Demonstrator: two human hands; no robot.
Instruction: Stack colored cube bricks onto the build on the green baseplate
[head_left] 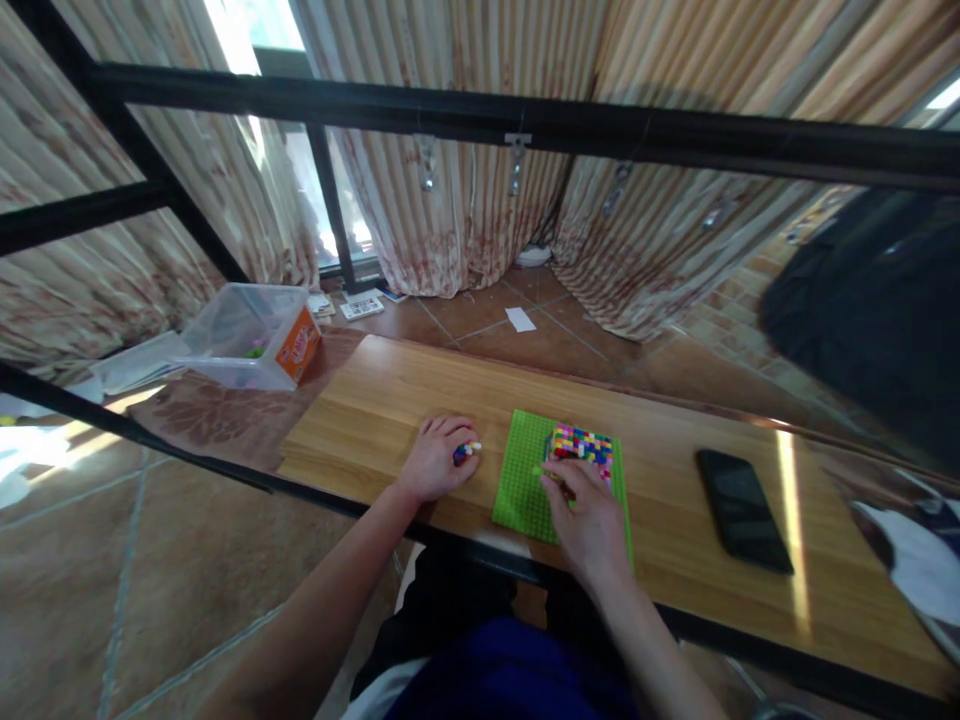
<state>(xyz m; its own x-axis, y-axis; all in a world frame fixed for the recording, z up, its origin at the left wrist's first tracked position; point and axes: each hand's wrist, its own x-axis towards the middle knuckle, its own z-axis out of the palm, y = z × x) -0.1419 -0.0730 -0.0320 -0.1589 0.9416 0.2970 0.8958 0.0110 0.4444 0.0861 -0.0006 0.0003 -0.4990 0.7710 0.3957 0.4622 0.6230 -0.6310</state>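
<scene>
Left hand (435, 462): rests on the wooden counter (390, 400), fingers curled, holding a few small bricks (466, 452).
Right hand (589, 520): on the green baseplate (521, 480), fingers pinched narrow at the near left corner of the brick block (583, 445).
Brick block: multicoloured, studded, rectangular, long axis left-right, just beyond the right fingertips.
Phone (742, 510): black, glossy, well right.
Plastic bin (251, 335): clear, far left.

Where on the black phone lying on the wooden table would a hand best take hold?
Probably across the phone's two long edges, coming from above. It lies flat, screen up, with bare table on both sides, so a thumb and fingers could pinch its narrow width. The right hand is the nearer one; it rests on the green baseplate.
</scene>
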